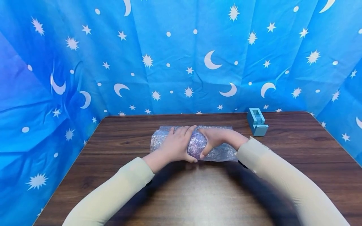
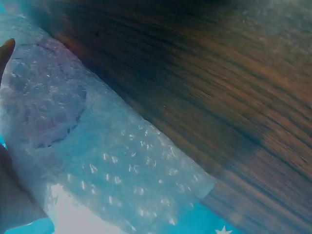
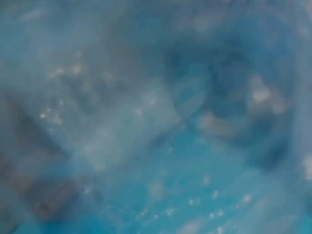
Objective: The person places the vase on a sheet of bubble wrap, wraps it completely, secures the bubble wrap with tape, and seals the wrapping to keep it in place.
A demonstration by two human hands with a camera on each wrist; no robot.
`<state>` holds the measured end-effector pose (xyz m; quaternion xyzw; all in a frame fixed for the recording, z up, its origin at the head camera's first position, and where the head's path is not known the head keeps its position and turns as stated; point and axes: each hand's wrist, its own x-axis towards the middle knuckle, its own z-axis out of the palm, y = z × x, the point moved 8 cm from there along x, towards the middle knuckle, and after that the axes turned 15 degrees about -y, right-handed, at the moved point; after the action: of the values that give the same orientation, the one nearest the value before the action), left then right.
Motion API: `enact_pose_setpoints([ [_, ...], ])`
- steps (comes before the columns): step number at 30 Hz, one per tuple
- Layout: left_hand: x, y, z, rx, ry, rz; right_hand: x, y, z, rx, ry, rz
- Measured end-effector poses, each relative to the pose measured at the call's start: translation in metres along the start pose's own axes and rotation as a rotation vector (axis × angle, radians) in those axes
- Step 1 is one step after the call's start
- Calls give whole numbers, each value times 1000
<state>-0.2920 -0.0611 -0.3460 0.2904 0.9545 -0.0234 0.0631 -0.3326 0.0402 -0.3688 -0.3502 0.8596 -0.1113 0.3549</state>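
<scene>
Over the table [image 1: 124,141], the bubble-wrapped bundle [image 1: 197,145], clasped between the curled left hand [image 1: 176,143] and right hand [image 1: 214,138], appears light, soft-skinned, slippery and possibly fragile inside, best held round its middle.

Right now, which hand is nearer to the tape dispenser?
Right. The right hand holds the bubble-wrapped bundle on the side toward the tape dispenser; the left hand holds its farther side.
</scene>
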Motion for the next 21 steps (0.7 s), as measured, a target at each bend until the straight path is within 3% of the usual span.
enact_pose_setpoints([
  [5, 10, -2, 6, -18, -43, -3, 0, -3, -1, -9, -5, -38],
  [11, 25, -8, 11, -121, -146, 10, 5, -4, -1, 42, -45, -118],
  [15, 35, -12, 14, -251, -234, 39, 10, 1, -1, 115, -113, -140],
  [21, 42, -18, 17, -460, -350, 67, 15, 7, -4, 154, -177, -84],
])
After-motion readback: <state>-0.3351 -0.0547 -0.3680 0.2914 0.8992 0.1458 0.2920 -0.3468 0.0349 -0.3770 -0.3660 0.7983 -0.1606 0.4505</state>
